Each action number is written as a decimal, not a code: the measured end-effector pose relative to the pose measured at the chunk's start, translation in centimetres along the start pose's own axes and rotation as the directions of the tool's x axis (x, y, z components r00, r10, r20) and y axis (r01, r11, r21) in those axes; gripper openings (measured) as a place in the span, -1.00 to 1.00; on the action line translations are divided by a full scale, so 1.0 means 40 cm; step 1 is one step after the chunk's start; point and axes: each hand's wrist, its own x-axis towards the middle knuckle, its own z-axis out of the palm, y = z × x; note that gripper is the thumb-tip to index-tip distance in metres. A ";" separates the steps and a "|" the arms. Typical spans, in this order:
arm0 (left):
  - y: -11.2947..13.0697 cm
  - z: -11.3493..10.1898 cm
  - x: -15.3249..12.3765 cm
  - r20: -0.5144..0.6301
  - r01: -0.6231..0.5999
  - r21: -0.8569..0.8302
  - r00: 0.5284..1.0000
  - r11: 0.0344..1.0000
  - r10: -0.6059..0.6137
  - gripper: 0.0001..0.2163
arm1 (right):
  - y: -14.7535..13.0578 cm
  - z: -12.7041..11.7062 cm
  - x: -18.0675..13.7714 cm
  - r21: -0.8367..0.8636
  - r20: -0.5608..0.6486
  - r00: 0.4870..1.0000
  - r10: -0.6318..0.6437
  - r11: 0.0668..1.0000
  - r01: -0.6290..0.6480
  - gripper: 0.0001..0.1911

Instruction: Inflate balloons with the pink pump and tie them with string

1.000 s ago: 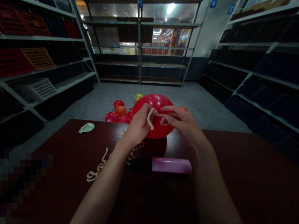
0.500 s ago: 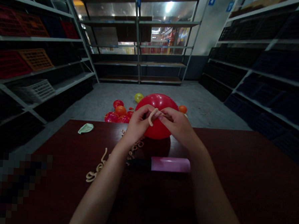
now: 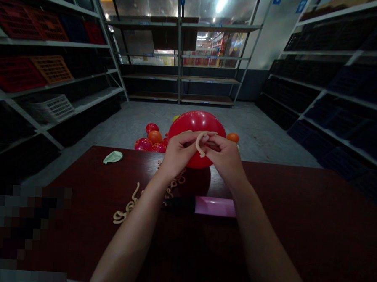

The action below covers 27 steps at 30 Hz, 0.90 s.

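A large inflated red balloon (image 3: 198,121) is just above the far edge of the table, behind both hands. My left hand (image 3: 179,152) is closed, its thumb and fingers pinching a short cream-coloured cord (image 3: 199,145) in front of the balloon. Against it, my right hand (image 3: 226,156) is closed on the same cord, fingertips meeting the left ones. The balloon's neck is hidden by the fingers. Below the hands lies a hand pump (image 3: 215,206) with a pink barrel and dark end, partly covered by the right forearm. Curly cream cords (image 3: 124,213) lie beside the left forearm.
A limp pale green balloon (image 3: 113,157) lies at the left of the dark red table (image 3: 285,230). Beyond its far edge, red balloons (image 3: 143,144) and orange balloons (image 3: 233,138) rest on the floor. Shelves with crates (image 3: 51,69) line the sides; a metal rack (image 3: 180,79) stands behind.
The view has shifted slightly. Both hands, still together on the cord, have moved a little right across the balloon, and the cord's loose end now hangs in a wider curve.
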 end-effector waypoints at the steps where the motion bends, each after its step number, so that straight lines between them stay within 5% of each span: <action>1: 0.002 0.004 0.000 -0.021 0.015 -0.004 1.000 1.000 -0.015 -0.79 | -0.001 0.004 -0.001 -0.008 -0.003 1.000 -0.007 1.000 0.007 -0.84; 8: -0.016 0.039 0.011 -0.262 0.136 -0.114 0.951 0.984 -0.162 -0.79 | 0.006 0.013 -0.008 -0.069 -0.021 0.998 -0.056 0.996 0.055 -0.84; 17: -0.023 0.029 0.007 -0.152 0.220 -0.223 0.954 0.950 -0.257 -0.52 | -0.004 0.011 -0.011 -0.203 -0.070 0.995 -0.073 0.977 0.058 -0.91; 27: -0.011 0.021 -0.001 -0.012 -0.052 0.014 0.999 0.999 0.052 -0.77 | -0.004 0.002 -0.004 -0.144 -0.220 0.971 -0.097 0.987 0.066 -0.91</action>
